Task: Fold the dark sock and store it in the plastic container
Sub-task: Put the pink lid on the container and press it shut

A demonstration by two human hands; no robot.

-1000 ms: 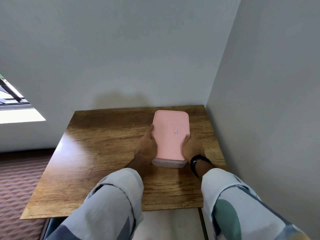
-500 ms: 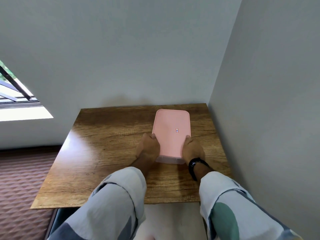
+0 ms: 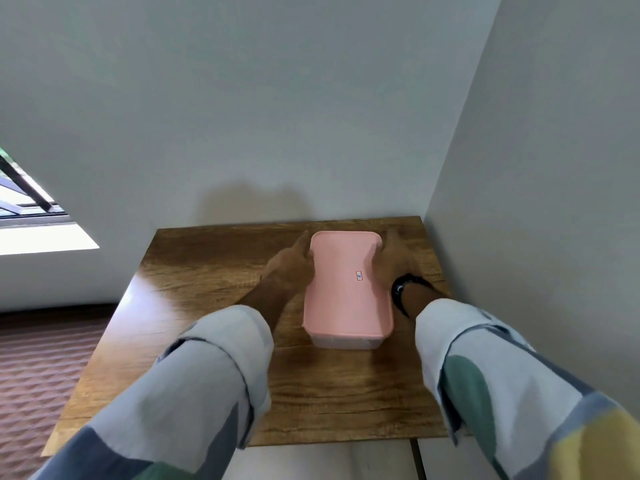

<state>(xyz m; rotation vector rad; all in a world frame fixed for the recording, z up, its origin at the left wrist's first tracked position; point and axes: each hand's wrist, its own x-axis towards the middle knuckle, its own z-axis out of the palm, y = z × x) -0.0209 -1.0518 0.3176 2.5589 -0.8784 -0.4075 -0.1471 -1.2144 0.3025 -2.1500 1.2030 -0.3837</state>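
A rectangular clear plastic container [image 3: 346,341] with a pale pink, round-cornered lid [image 3: 346,289] sits on the brown wood-grain worktop [image 3: 207,289], towards its far right part, near the corner where two grey walls [image 3: 277,98] meet. The lid lies flat over the container, and only a strip of the clear wall shows under its near edge. A small white label with a red border [image 3: 359,275] sits on the lid, right of its middle. The left hand [image 3: 291,268] lies against the left long side of the lid towards its far end, its fingers [image 3: 303,242] stretched forward along the rim and touching it; they are blurred, and whether they grip the rim or only rest against it cannot be told. The right hand [image 3: 389,261] lies against the right long side, its fingers [image 3: 391,237] likewise reaching to the far corner of the lid and too blurred to tell their hold. A black wristband [image 3: 403,289] circles the right wrist, just behind those fingers. Both forearms wear rolled-up pale sleeves with grey, green and yellow patches [image 3: 485,375]. The dark sock is nowhere in sight; if it is inside the closed container, the lid hides it. To the far left of the fingers a window [image 3: 27,209] lets in bright light above a reddish textured floor [image 3: 34,368].
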